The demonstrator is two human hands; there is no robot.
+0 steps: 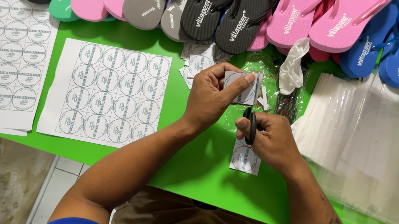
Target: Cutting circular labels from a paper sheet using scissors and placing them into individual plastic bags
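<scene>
2 hands meet: left hand (211,98) pinches label square (243,88), right hand (269,139) grips scissors (251,126) below.

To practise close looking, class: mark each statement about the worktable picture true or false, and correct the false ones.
1. The left hand holds a small cut paper label with a round print. True.
2. The right hand grips black-handled scissors. True.
3. The table top is red. False: it is green.
4. The stack of clear plastic bags lies left of the hands. False: it lies on the right.
5. The printed sheet of round labels lies flat on the table. True.
</scene>
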